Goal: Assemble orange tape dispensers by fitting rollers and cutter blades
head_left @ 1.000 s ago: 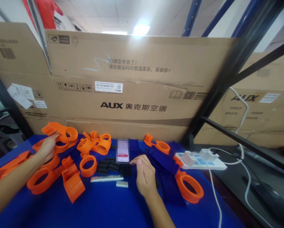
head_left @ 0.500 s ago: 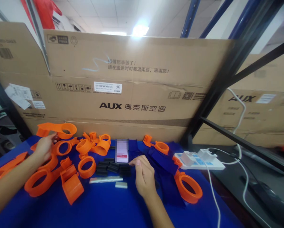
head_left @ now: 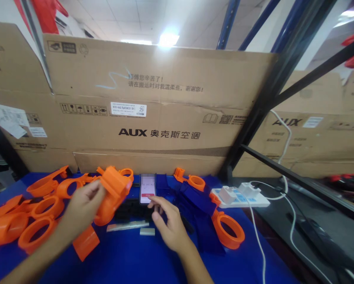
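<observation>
My left hand (head_left: 81, 205) is closed round an orange plastic ring part (head_left: 112, 193) and holds it above the blue table (head_left: 129, 260), left of centre. My right hand (head_left: 168, 221) hovers beside it with fingers spread and nothing in them, above a pile of small black pieces (head_left: 132, 209). A phone (head_left: 148, 188) with a lit screen leans just behind the hands. Two thin grey strips (head_left: 126, 226) lie on the table below the held part.
Several more orange ring parts (head_left: 32, 228) cover the left of the table, and others (head_left: 228, 230) lie at the right by dark blue pieces (head_left: 200, 199). A white power strip (head_left: 242, 197) with plugs and cables sits right. Large cardboard boxes (head_left: 153, 106) and a black rack post (head_left: 254, 118) stand behind.
My left hand has come in from the far-left pile toward the centre, carrying an orange part. My right hand has shifted slightly left and opened its fingers. The view has shifted a little.
</observation>
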Demonstrator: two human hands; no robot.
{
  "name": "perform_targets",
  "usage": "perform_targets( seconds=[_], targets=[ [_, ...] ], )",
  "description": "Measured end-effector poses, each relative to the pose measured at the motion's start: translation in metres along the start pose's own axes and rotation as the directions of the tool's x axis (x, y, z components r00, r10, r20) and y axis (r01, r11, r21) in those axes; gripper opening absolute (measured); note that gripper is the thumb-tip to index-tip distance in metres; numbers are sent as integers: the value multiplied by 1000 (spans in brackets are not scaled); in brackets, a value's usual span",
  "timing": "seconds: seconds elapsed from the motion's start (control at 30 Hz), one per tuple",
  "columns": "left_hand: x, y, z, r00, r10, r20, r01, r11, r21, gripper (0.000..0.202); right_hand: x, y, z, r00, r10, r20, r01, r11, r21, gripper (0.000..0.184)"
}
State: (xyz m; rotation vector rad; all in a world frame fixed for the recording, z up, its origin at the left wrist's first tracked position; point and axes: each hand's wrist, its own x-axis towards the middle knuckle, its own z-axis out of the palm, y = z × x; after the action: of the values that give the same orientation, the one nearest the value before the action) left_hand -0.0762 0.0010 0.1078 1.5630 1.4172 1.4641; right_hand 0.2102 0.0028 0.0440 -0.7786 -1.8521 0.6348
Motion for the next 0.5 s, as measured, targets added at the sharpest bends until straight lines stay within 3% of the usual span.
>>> perform_targets(
  seconds=[0.03, 0.1, 0.17, 0.23, 0.3, 0.4, 0.43, 0.5],
  targets=[
    [-8, 0, 16, 996, -21, 88, 20, 1000, 14, 30, -1, 0, 1, 999, -8, 40, 6, 999, 42, 47],
    [-21, -6, 47, 987, -42, 158, 39, 999, 24, 36, -2, -1, 5, 998, -10, 60, 4, 995, 102, 66],
    [-29, -13, 73, 973, -74, 219, 58, 995, 76, 40, -1, -2, 9, 999, 22, 32, -26, 991, 129, 65],
    [-36, -17, 90, 966, -84, 243, 64, 994, 89, 41, 0, -2, 11, 996, 87, -12, -84, 984, 155, 52],
    [-41, -17, 97, 955, -58, 290, 43, 997, 58, 38, 2, -2, 11, 984, 161, -78, -140, 964, 224, 42],
    [-44, -12, 92, 921, 81, 381, -74, 997, -34, 30, 3, 2, 11, 943, 295, -157, -214, 895, 392, 41],
    [-43, -11, 89, 923, 141, 358, -125, 990, -67, 28, 4, 3, 11, 923, 351, -158, -247, 855, 455, 44],
    [-37, -13, 86, 952, 216, 215, -193, 973, -126, 28, 5, 6, 9, 883, 452, -125, -313, 767, 560, 52]
  ],
)
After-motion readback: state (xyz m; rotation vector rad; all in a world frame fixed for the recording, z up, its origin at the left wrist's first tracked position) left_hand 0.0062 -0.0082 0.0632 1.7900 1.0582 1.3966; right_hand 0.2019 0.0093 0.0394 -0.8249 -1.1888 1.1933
